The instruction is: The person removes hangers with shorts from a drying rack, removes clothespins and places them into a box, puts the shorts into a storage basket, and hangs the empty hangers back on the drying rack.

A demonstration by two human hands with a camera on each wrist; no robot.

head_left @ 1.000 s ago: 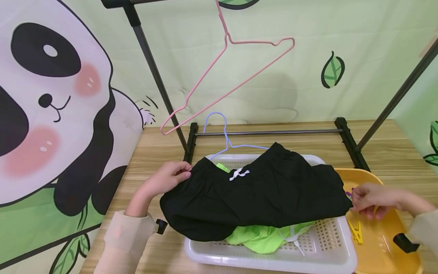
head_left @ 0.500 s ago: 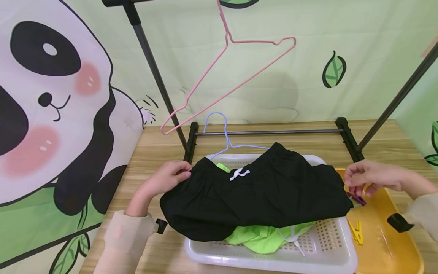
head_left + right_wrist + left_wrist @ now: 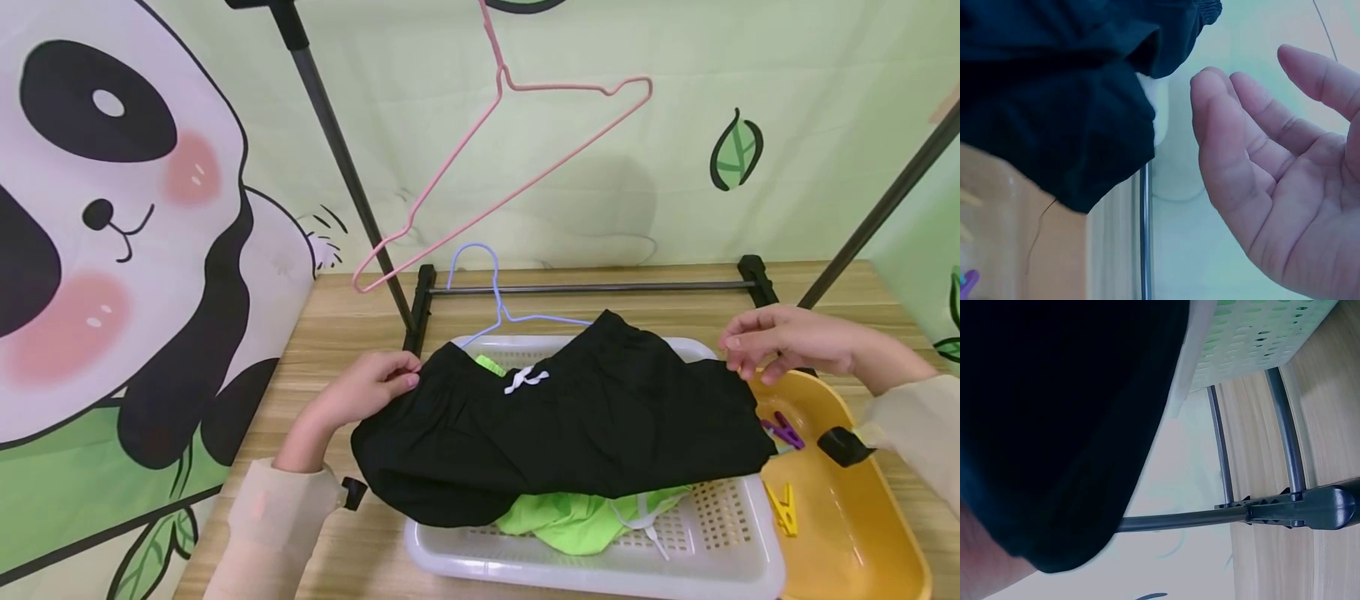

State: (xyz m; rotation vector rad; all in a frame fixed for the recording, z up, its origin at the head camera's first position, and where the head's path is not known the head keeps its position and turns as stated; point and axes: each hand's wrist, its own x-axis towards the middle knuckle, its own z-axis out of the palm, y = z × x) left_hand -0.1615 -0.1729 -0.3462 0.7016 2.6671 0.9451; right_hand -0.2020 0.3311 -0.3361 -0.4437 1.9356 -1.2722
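Observation:
Black shorts (image 3: pixel 585 417) with a white drawstring bow lie spread over a blue hanger (image 3: pixel 497 287), whose hook and part of the shoulders show behind the waistband. At the waistband's left end, my left hand (image 3: pixel 371 385) pinches the cloth between thumb and fingers. In the left wrist view the shorts (image 3: pixel 1066 425) cover most of that hand. My right hand (image 3: pixel 795 340) hovers by the right edge of the shorts with its fingers loosely bent. The right wrist view shows this hand (image 3: pixel 1285 175) apart from the fabric, holding nothing.
Beneath the shorts stands a white perforated basket (image 3: pixel 592 575) holding lime-green clothing (image 3: pixel 577 525). A yellow tray (image 3: pixel 847 533) beside it holds a purple clothespin (image 3: pixel 786 431) and a yellow clothespin (image 3: pixel 783 508). A pink hanger (image 3: pixel 510 196) hangs above, within a black rack (image 3: pixel 341 167).
My right hand has risen from the yellow tray and moved left toward the shorts' edge, leaving the purple clothespin in the tray. The left hand keeps its place on the waistband.

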